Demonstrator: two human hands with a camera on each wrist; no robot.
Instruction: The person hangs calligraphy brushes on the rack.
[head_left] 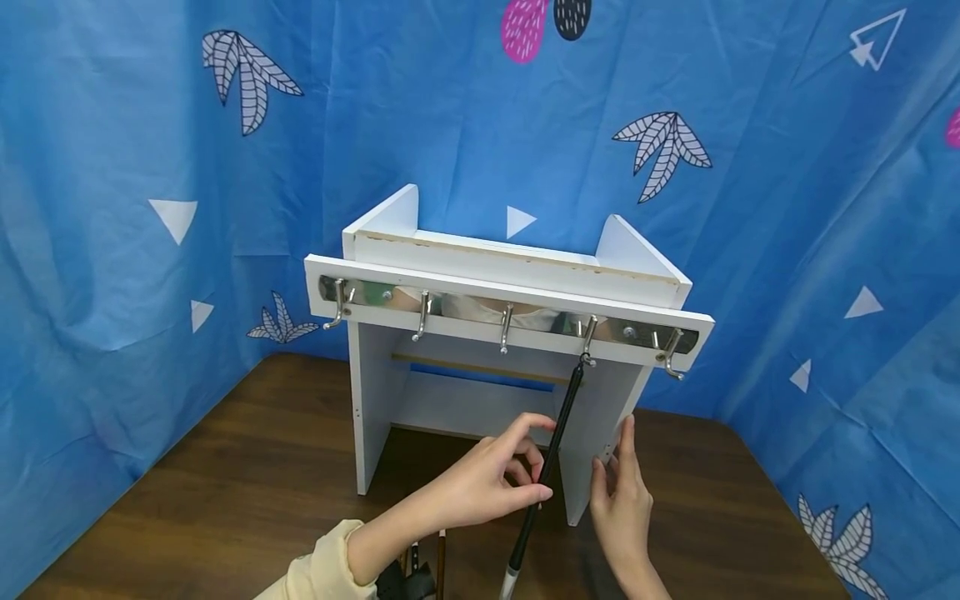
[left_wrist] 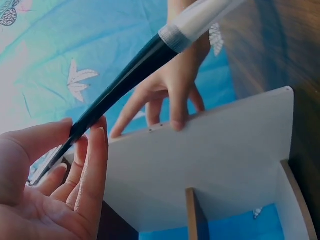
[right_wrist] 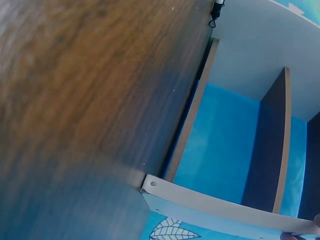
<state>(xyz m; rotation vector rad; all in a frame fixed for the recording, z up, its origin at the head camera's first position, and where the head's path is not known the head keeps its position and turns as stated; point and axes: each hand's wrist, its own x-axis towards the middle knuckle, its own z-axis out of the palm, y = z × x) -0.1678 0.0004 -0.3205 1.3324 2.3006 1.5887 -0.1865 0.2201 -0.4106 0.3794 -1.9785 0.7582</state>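
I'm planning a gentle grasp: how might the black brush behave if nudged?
The black brush is probably stiff, looking straight along its length. It may swing, since its top end meets a hook, though the left hand pinches it lower. Slim and rounded, it could roll if laid flat.

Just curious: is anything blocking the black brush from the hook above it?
Nothing visible: the left hand pinches the brush, and its top loop is right at the hook's tip. Whether it has caught, I can't tell.

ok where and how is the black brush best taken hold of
Pinch the brush midway along its handle, likely best from the front left, as the left hand does: it is long and slim, slanting down from the hook, pale tip clear below.
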